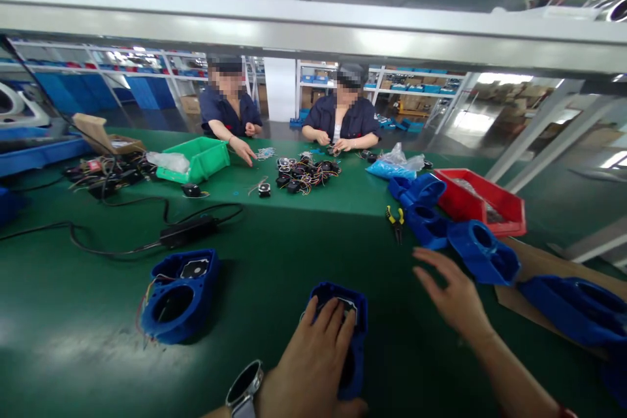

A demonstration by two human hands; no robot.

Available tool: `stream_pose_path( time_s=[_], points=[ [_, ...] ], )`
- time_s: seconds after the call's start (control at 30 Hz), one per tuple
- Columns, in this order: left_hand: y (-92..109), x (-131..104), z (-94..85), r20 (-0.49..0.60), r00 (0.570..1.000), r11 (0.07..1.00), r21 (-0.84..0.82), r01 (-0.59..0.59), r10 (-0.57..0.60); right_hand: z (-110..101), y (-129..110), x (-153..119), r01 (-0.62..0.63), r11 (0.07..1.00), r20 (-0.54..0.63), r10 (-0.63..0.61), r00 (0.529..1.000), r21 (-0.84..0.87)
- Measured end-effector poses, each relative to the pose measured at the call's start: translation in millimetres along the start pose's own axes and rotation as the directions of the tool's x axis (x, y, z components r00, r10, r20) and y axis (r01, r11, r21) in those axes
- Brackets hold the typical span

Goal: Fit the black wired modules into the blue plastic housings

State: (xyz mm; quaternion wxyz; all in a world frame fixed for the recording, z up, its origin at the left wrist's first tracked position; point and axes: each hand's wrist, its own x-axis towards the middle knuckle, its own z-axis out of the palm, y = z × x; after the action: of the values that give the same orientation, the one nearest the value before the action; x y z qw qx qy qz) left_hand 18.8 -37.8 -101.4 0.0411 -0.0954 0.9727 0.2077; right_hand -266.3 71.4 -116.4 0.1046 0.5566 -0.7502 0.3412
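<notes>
My left hand [321, 343], with a watch at the wrist, lies over a blue housing [361, 317] at the lower middle. Its fingers reach across the upper opening, where part of a metal piece shows; the palm hides much of the housing. Over the table to the right, my right hand [450, 290] has its fingers apart and nothing in them. Just beyond it lie pliers with yellow and black handles [396, 222] and several blue housings [482, 248]. Another blue housing [179, 313] rests at the left, with a motor [194, 268] and loose wires.
Two people sit across the green table [294, 235]. Between us are a pile of wired motors [306, 175], a green bin [200, 160], a black adapter with cables [189, 231] and a red bin [509, 206]. A metal beam [313, 32] crosses overhead.
</notes>
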Motion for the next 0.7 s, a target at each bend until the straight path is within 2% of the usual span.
stream_pose_path(
  time_s=[0.03, 0.07, 0.1, 0.2, 0.23, 0.27, 0.3, 0.37, 0.4, 0.43, 0.53, 0.6, 0.7],
  points=[
    [-2, -5, -4.2, -0.015, 1.000, 1.000, -0.004, 0.021, -0.021, -11, 26, 8, -0.085, 0.990, -0.125, 0.071, 0.990, -0.113],
    [-4, -10, -7.6, -0.042, 0.998, 0.999, -0.005, 0.043, -0.043, -21, 52, 15, -0.194, 0.953, -0.162, 0.159, 0.974, -0.232],
    [-8, -16, -9.8, -0.079, 0.994, 0.998, -0.005, 0.070, -0.070, -31, 76, 23, -0.319, 0.883, -0.149, 0.284, 0.947, -0.344],
    [-22, -35, -10.0, -0.194, 0.968, 0.987, 0.001, 0.160, -0.157, -45, 136, 41, -0.485, 0.783, -0.117, 0.481, 0.869, -0.390],
    [-28, -41, -9.0, -0.223, 0.957, 0.981, 0.003, 0.193, -0.187, -44, 148, 44, -0.504, 0.757, -0.074, 0.524, 0.848, -0.416],
    [-34, -48, -8.2, -0.249, 0.943, 0.973, 0.006, 0.229, -0.221, -40, 155, 46, -0.489, 0.765, -0.057, 0.516, 0.855, -0.419],
    [-40, -55, -7.8, -0.273, 0.927, 0.963, 0.010, 0.269, -0.256, -34, 157, 44, -0.412, 0.822, -0.019, 0.440, 0.898, -0.392],
    [-53, -68, -8.3, -0.306, 0.893, 0.935, 0.021, 0.354, -0.331, -17, 146, 34, -0.144, 0.952, 0.049, 0.163, 0.985, -0.269],
    [-58, -75, -9.3, -0.317, 0.875, 0.919, 0.029, 0.394, -0.365, -7, 133, 26, 0.011, 0.983, 0.096, 0.007, 0.995, -0.185],
    [-64, -81, -10.6, -0.326, 0.858, 0.901, 0.040, 0.432, -0.397, 3, 116, 16, 0.122, 0.986, 0.139, -0.106, 0.985, -0.113],
    [-78, -96, -15.7, -0.337, 0.824, 0.856, 0.088, 0.509, -0.455, 29, 52, -14, 0.299, 0.954, 0.302, -0.290, 0.908, 0.017],
    [-89, -105, -18.4, -0.342, 0.820, 0.844, 0.123, 0.523, -0.458, 35, 4, -24, 0.392, 0.915, 0.444, -0.391, 0.806, 0.095],
    [-111, -118, -19.9, -0.350, 0.823, 0.834, 0.168, 0.525, -0.447, 26, -59, -16, 0.403, 0.883, 0.613, -0.459, 0.643, 0.238]
  ],
)
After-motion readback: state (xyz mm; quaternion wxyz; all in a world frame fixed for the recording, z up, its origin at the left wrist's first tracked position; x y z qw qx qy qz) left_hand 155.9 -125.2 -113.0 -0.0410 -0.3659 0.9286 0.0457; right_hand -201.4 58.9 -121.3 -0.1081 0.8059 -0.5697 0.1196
